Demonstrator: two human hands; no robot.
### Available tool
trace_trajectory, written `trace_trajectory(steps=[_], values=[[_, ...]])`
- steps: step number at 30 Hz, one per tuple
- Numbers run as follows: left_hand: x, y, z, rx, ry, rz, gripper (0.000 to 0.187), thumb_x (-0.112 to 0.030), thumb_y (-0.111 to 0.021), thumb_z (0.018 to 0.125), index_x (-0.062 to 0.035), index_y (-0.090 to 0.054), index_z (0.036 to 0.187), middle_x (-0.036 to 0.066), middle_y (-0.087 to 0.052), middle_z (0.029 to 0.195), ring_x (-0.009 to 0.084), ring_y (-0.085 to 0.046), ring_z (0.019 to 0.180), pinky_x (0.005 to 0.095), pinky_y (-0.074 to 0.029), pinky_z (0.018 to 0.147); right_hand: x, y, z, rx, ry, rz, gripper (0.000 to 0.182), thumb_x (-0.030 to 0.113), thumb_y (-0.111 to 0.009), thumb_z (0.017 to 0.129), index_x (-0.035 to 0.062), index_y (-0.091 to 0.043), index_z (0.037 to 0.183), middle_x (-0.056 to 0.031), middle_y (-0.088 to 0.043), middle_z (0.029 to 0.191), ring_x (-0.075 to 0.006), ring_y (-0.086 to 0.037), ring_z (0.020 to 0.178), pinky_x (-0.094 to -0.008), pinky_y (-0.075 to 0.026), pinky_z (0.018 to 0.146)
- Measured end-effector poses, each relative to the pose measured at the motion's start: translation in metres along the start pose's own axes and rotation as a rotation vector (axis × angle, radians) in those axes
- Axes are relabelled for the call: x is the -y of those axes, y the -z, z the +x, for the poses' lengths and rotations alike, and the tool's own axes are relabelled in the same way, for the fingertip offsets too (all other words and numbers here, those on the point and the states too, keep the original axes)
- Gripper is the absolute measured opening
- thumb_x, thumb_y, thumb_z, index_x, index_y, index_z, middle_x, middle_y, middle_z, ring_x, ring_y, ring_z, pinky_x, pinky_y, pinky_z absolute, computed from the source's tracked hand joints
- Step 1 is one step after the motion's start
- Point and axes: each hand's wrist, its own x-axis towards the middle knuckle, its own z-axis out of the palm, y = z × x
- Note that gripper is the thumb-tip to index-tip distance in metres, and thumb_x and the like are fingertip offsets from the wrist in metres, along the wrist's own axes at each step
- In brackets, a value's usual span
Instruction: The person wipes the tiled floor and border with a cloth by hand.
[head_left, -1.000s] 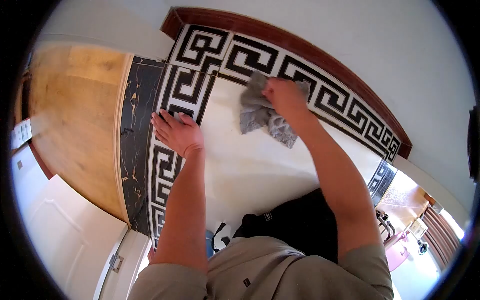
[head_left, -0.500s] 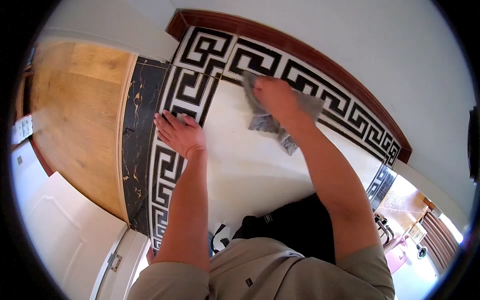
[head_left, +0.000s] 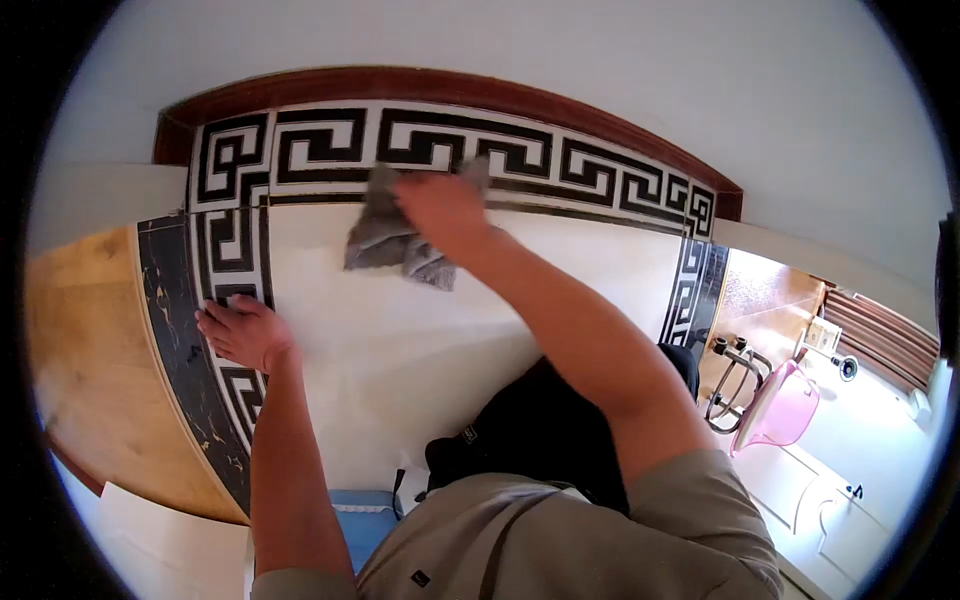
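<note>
My right hand (head_left: pixel 442 208) is closed on a crumpled grey cloth (head_left: pixel 378 238), slightly blurred, and presses it to the floor. The cloth lies partly over the black-and-white key-pattern border (head_left: pixel 590 178) and partly over the cream floor tile (head_left: pixel 350 340). On the left strip of that border my left hand (head_left: pixel 247 332) rests flat, its fingers spread and holding nothing. The underside of the cloth is hidden.
A dark red baseboard (head_left: pixel 450 85) runs along the white wall. To the left are a black marble strip (head_left: pixel 185 310) and wood flooring (head_left: pixel 85 350). A pink chair (head_left: pixel 785 405) stands at right; a blue object (head_left: pixel 362 525) lies beside my body.
The view has swung, so the border's far run now lies more level across the frame. My right hand has shifted the cloth, which looks more bunched. The left hand stays on the border.
</note>
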Motion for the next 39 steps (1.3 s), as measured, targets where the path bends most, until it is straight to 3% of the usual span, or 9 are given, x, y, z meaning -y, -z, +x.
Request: trace_trajectory(steps=[4,6,10,14,21,24,28,34,39], values=[[0.004,-0.006,0.000,0.011,-0.006,0.023,0.059,-0.042,-0.035,0.098,-0.0029,-0.044,0.141,0.016,-0.036,0.150,0.0299,-0.033,0.140,0.0450,-0.028,0.113,-0.076,0.007,-0.054,0.029,-0.183,-0.035,0.015,0.022,-0.060,0.088,0.0065,-0.061,0.088,-0.0162,-0.066,0.090,-0.0382,-0.064,0.084,-0.0472,-0.053,0.074],[0.000,-0.001,0.001,0.030,0.011,-0.006,0.058,-0.042,-0.035,0.098,-0.0033,-0.044,0.141,0.016,-0.036,0.151,0.0304,-0.033,0.140,0.0452,-0.028,0.113,-0.118,0.019,-0.087,-0.061,-0.122,0.050,0.016,0.023,-0.061,0.088,0.0073,-0.062,0.089,-0.0160,-0.065,0.090,-0.0388,-0.063,0.085,-0.0470,-0.052,0.074],[0.003,-0.003,0.002,0.041,0.028,-0.017,0.057,-0.041,-0.036,0.098,-0.0041,-0.045,0.141,0.015,-0.036,0.151,0.0312,-0.034,0.139,0.0457,-0.029,0.112,-0.186,0.035,-0.141,0.115,-0.330,-0.156,0.016,0.022,-0.058,0.090,0.0113,-0.066,0.098,-0.0147,-0.067,0.097,-0.0348,-0.066,0.089,-0.0439,-0.055,0.077],[0.002,-0.004,0.002,0.019,0.018,-0.020,0.055,-0.039,-0.039,0.098,-0.0041,-0.046,0.140,0.016,-0.037,0.150,0.0317,-0.036,0.138,0.0463,-0.029,0.112,-0.251,0.040,-0.192,-0.018,-0.405,-0.047,0.014,0.022,-0.061,0.090,0.0085,-0.064,0.093,-0.0155,-0.066,0.091,-0.0383,-0.063,0.086,-0.0464,-0.051,0.072],[-0.003,0.004,0.001,-0.019,0.011,-0.033,0.054,-0.038,-0.041,0.097,-0.0021,-0.048,0.137,0.017,-0.040,0.148,0.0339,-0.040,0.134,0.0462,-0.031,0.110,-0.229,0.039,-0.184,-0.098,-0.376,-0.072,0.008,0.011,-0.060,0.086,0.0073,-0.062,0.092,-0.0174,-0.064,0.088,-0.0388,-0.063,0.086,-0.0469,-0.051,0.071],[-0.002,0.004,0.002,0.001,-0.003,-0.026,0.054,-0.037,-0.041,0.097,-0.0025,-0.048,0.137,0.017,-0.039,0.148,0.0338,-0.040,0.134,0.0463,-0.031,0.110,-0.211,0.032,-0.157,-0.025,-0.228,-0.190,0.014,0.007,-0.058,0.081,0.0068,-0.062,0.094,-0.0169,-0.064,0.092,-0.0375,-0.064,0.088,-0.0463,-0.053,0.074],[0.000,-0.001,0.001,-0.019,-0.008,-0.021,0.054,-0.037,-0.040,0.097,-0.0024,-0.048,0.138,0.016,-0.038,0.149,0.0332,-0.039,0.135,0.0467,-0.032,0.109,-0.167,0.030,-0.116,0.112,-0.111,-0.234,0.019,0.005,-0.056,0.081,0.0066,-0.063,0.098,-0.0170,-0.065,0.101,-0.0357,-0.065,0.094,-0.0451,-0.055,0.080],[0.013,-0.017,0.003,0.017,-0.035,0.051,0.054,-0.037,-0.039,0.098,-0.0006,-0.049,0.137,0.020,-0.038,0.148,0.0335,-0.038,0.136,0.0488,-0.034,0.107,-0.077,0.016,-0.050,0.061,0.124,-0.157,0.023,0.009,-0.054,0.086,0.0060,-0.065,0.106,-0.0172,-0.067,0.107,-0.0330,-0.066,0.099,-0.0426,-0.056,0.084],[0.010,-0.012,0.004,-0.031,-0.050,-0.012,0.057,-0.043,-0.034,0.100,-0.0052,-0.045,0.141,0.018,-0.039,0.148,0.0322,-0.037,0.137,0.0477,-0.031,0.109,-0.010,0.014,-0.017,-0.012,0.077,-0.110,0.022,0.009,-0.057,0.083,0.0058,-0.064,0.103,-0.0122,-0.068,0.101,-0.0283,-0.066,0.098,-0.0394,-0.056,0.080]])
